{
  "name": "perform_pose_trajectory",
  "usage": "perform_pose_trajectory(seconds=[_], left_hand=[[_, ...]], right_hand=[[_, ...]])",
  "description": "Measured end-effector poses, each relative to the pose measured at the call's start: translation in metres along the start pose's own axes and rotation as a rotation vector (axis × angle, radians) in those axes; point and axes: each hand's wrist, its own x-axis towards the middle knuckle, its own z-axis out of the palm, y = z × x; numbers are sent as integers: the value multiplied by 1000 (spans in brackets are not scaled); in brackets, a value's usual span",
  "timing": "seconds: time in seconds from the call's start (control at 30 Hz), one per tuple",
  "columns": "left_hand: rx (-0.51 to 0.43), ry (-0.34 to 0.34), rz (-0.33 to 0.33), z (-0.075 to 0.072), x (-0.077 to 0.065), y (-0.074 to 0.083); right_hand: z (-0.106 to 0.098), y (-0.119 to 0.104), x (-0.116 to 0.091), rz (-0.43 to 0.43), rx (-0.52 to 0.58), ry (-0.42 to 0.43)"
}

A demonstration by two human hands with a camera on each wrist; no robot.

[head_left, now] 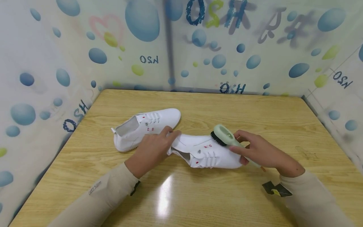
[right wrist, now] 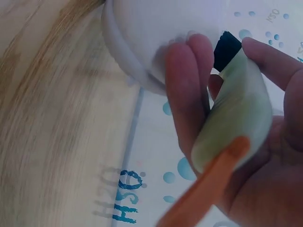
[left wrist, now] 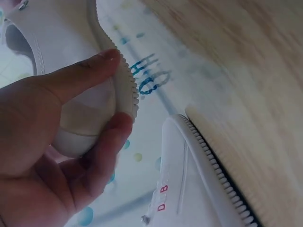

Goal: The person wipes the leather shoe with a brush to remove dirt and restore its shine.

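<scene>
One white lace-up shoe (head_left: pixel 224 159) lies tilted on its side, its opening toward me and its toe to the right. My left hand (head_left: pixel 150 149) grips its heel, the thumb along the outside near the ribbed sole edge in the left wrist view. In my right hand (head_left: pixel 262 149) is a pale green scrub brush (head_left: pixel 226 135), held by the handle. Its black bristles (head_left: pixel 217 138) meet the upper side of the shoe, while some right fingers rest against the toe. An orange strap (right wrist: pixel 203 184) hangs from the handle's end.
A second white shoe (head_left: pixel 167 117) sits upright behind my left hand, toe pointing right. Both shoes are on a wooden table (head_left: pixel 198 198). Patterned sheets (head_left: pixel 181 53) with blue dots and lettering stand around the table's back and sides.
</scene>
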Motion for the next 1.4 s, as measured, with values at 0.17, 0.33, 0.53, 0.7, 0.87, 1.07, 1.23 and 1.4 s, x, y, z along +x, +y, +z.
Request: perform_pose_trajectory(seconds=[0.17,0.33,0.53,0.7,0.87,1.07,1.23,1.4], left_hand=[[-140,-115,-12,0,0,-2],[-314,-295,-55,-2,-1,-4],[-431,-367,-90,-4,-1,-9],[-447,-369,-99,-3,-3,-14],[-434,-455,-168,-6,-4,-17],[-442,-571,-239,-6,-3,-18],[-471,-609,-229,-3,-3,-21],[-582,-595,-180,0,-4,-23]], right_hand=[[-3,-3,-5,12,-48,28],[-8,-8,-10,-3,-145,49],[-8,-17,-18,-80,-419,151],[-8,-26,-23,-70,-515,166],[-9,-28,-28,-84,-536,150],[-6,-29,-32,-160,-665,258],[2,-31,-26,-240,-729,299],[10,-37,-17,-279,-721,269]])
